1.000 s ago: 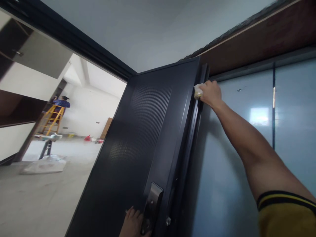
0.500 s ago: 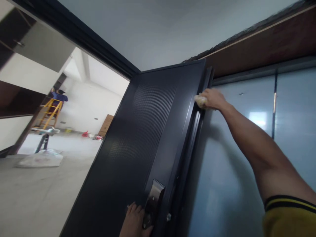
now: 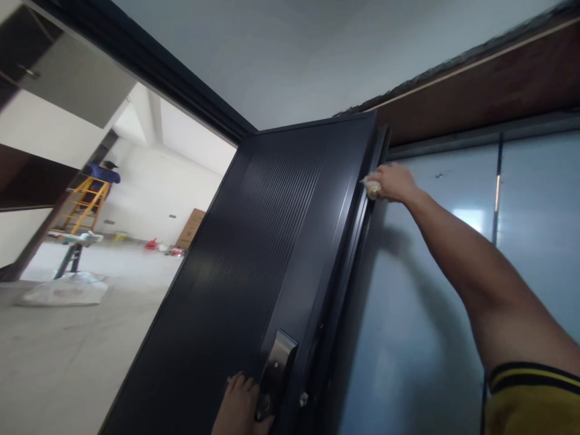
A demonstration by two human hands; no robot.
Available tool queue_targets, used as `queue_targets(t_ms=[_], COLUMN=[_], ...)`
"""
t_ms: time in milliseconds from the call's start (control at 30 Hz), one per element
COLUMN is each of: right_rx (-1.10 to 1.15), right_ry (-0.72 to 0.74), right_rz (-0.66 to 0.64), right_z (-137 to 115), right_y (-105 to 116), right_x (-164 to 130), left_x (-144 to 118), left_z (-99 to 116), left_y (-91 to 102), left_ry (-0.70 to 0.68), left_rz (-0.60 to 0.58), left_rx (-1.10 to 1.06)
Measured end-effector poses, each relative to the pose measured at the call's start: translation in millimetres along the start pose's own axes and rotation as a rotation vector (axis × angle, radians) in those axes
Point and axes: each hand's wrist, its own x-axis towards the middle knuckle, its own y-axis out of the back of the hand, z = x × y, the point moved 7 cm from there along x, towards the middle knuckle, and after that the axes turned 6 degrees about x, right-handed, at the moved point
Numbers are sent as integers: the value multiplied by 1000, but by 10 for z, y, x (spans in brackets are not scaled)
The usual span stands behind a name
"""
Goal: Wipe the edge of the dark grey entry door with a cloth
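head view: right hand [image 3: 393, 183] with cloth [image 3: 372, 190] on door edge [image 3: 357, 229]

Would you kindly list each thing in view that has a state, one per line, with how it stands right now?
Door: swung open.
Cloth: bunched, pressed on the door's upper edge.
Right hand: shut on the cloth.
Left hand: resting on the door beside the lock plate; grip unclear.
Ladder: set up in the far room, a person on it.
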Motion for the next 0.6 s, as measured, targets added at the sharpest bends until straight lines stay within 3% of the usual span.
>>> queue_targets(t_ms=[67, 133, 300, 400, 467, 600], right_rx=[-20, -36, -133, -142, -113, -55], right_ry=[-114, -124, 19, 139, 90, -147], right_rz=[67, 87, 32, -54, -65, 31], right_z=[69, -21, -356, -391, -297, -133], right_y=[83, 119, 95, 45, 51, 120], right_x=[79, 145, 41, -68, -44, 134], left_x=[0, 4, 24, 18, 8, 6], left_z=[6, 16, 31, 19, 6, -8], left_y=[-19, -25, -27, -13, -10, -23], left_ry=[13, 28, 37, 33, 31, 26], left_rz=[-25, -33, -58, -73, -81, -57], left_rx=[16, 11, -30, -17, -18, -34])
